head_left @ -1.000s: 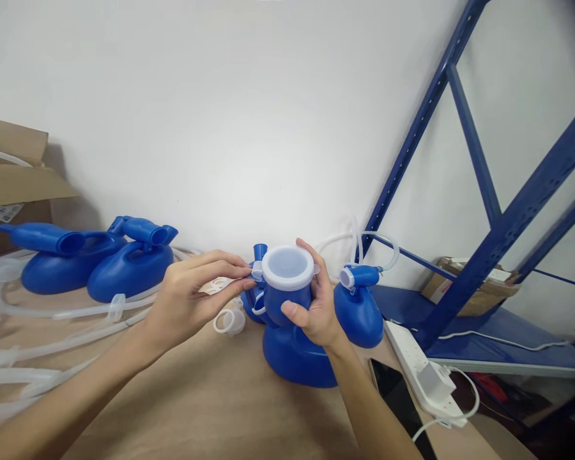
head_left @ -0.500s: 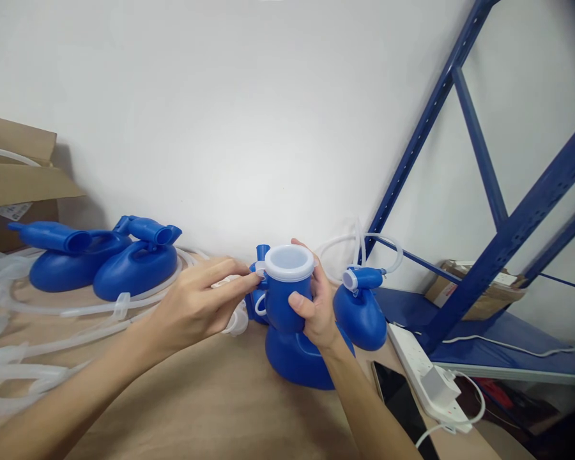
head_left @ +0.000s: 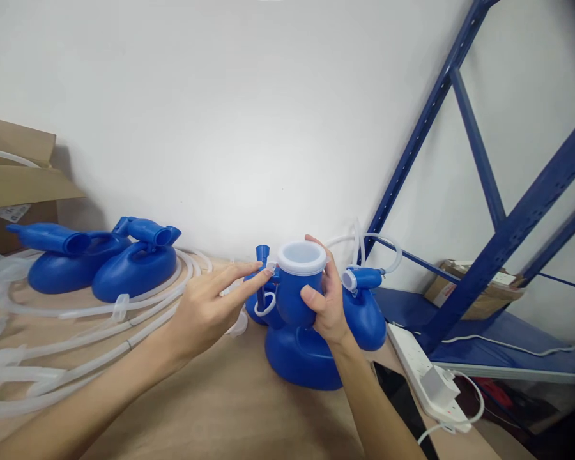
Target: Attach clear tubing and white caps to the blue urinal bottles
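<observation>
My right hand (head_left: 329, 305) is closed around the wide neck of a blue plastic urinal bottle (head_left: 301, 358), thumb across the front. A translucent white lid (head_left: 301, 254) covers its upward-facing mouth. At the lid's left side, the fingertips of my left hand (head_left: 215, 306) meet a small white tab (head_left: 272, 265); the index and middle fingers are nearly straight and the thumb is hidden. Just behind these fingertips stand a narrow blue spout (head_left: 262, 254) and a white loop (head_left: 266, 306). The bottle's base rests on the table.
Two blue bottles (head_left: 134, 271) lie at left beside coiled clear tubing (head_left: 86, 313) and a cardboard box (head_left: 23, 179). Another blue bottle (head_left: 364, 319) with tubing stands at right. Nearby are a phone (head_left: 402, 402), a power strip (head_left: 426, 377) and blue metal shelving (head_left: 479, 153).
The bottle's neck and lid have shifted slightly right, together with both hands. The small tab beside my left fingertips sits higher and more upright.
</observation>
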The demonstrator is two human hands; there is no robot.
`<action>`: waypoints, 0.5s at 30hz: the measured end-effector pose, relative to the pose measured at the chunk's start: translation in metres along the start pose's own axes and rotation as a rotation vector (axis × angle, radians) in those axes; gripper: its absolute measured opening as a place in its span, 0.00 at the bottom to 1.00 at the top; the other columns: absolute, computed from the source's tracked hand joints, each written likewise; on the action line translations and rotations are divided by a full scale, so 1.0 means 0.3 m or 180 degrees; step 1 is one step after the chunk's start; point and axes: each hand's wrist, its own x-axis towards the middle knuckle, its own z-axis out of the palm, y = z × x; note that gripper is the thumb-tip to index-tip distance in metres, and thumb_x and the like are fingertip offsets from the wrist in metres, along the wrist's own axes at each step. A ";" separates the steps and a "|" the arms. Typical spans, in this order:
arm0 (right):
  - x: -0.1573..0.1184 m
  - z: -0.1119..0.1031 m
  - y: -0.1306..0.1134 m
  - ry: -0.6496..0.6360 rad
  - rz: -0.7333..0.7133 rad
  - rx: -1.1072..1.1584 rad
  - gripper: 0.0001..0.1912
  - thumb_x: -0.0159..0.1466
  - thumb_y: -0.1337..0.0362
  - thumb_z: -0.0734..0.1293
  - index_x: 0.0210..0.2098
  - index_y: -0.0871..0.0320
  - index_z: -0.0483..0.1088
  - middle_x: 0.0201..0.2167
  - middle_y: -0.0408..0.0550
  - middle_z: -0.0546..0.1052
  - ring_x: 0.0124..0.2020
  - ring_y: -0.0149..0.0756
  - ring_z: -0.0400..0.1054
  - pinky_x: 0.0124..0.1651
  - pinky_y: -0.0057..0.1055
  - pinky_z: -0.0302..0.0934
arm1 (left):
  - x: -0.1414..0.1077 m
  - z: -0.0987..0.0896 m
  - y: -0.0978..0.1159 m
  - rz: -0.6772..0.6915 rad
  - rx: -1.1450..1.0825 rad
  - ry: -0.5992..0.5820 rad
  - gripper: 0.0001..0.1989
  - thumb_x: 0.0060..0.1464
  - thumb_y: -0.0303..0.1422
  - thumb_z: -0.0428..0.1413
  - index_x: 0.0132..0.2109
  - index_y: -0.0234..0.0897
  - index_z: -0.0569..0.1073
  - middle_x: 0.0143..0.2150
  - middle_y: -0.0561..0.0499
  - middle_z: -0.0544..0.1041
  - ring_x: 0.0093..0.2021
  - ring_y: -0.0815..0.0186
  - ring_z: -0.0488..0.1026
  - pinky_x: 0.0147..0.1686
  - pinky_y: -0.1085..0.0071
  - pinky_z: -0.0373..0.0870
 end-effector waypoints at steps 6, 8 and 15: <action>0.003 -0.046 -0.020 -0.0410 0.0278 0.0205 0.45 0.62 0.42 0.73 0.71 0.49 0.56 0.59 0.54 0.76 0.59 0.51 0.73 0.65 0.51 0.66 | 0.065 -0.036 0.002 -0.1681 -0.1450 -0.0420 0.12 0.64 0.38 0.62 0.52 0.42 0.81 0.46 0.47 0.86 0.42 0.60 0.85 0.41 0.69 0.83; -0.001 -0.048 -0.021 -0.0505 0.0282 0.0158 0.44 0.63 0.41 0.72 0.71 0.49 0.57 0.62 0.54 0.74 0.62 0.51 0.71 0.67 0.51 0.64 | 0.081 -0.049 -0.004 -0.2060 -0.1972 -0.0958 0.13 0.64 0.42 0.60 0.49 0.41 0.82 0.44 0.46 0.86 0.42 0.59 0.84 0.39 0.69 0.83; 0.015 -0.091 -0.048 -0.0681 0.0198 -0.0710 0.38 0.72 0.38 0.58 0.73 0.50 0.56 0.71 0.53 0.65 0.73 0.49 0.58 0.76 0.51 0.49 | 0.083 -0.035 0.002 -0.2256 -0.3292 -0.1960 0.10 0.66 0.40 0.59 0.43 0.39 0.81 0.41 0.46 0.84 0.43 0.60 0.83 0.45 0.66 0.81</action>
